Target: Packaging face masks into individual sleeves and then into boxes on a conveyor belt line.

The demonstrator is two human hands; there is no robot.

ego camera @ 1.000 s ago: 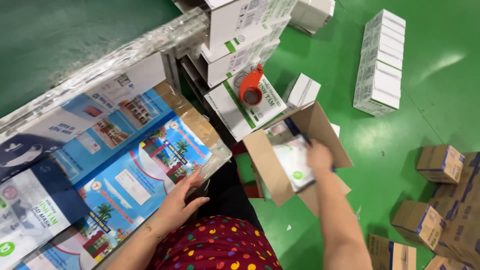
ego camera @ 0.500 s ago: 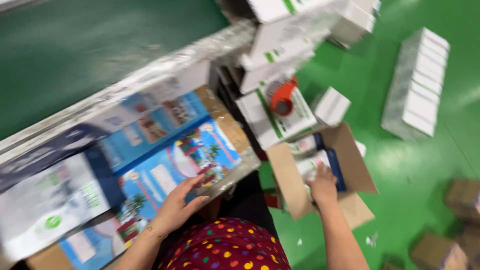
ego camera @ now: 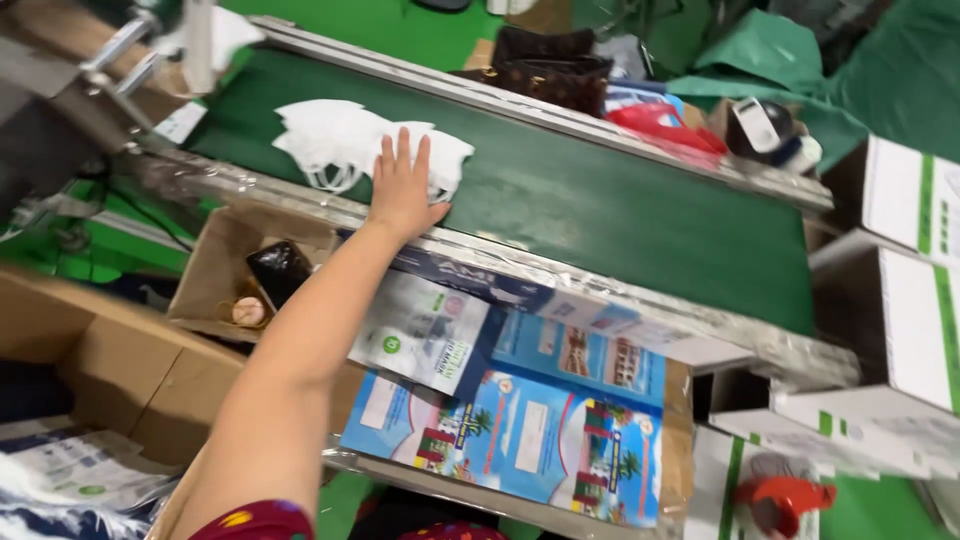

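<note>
My left hand [ego camera: 405, 188] reaches out over the green conveyor belt [ego camera: 620, 210], palm down and fingers spread. It lies flat on a loose pile of white face masks [ego camera: 325, 140] at the belt's left part. I cannot see it gripping any of them. My forearm crosses the belt's metal near rail [ego camera: 560, 275]. Below the rail lie flat blue printed packs [ego camera: 560, 430] and a white printed pack [ego camera: 425, 335]. My right hand is out of view.
An open cardboard box [ego camera: 205, 270] holding a dark object sits left of my arm. White cartons with green stripes [ego camera: 915, 310] stack at the right. A red tape dispenser [ego camera: 785, 500] lies at the bottom right. A brown bag [ego camera: 550, 65] stands beyond the belt.
The view has swung up from the floor carton to the belt. My left hand has left the blue packs and moved onto the masks. My right hand has gone out of view.
</note>
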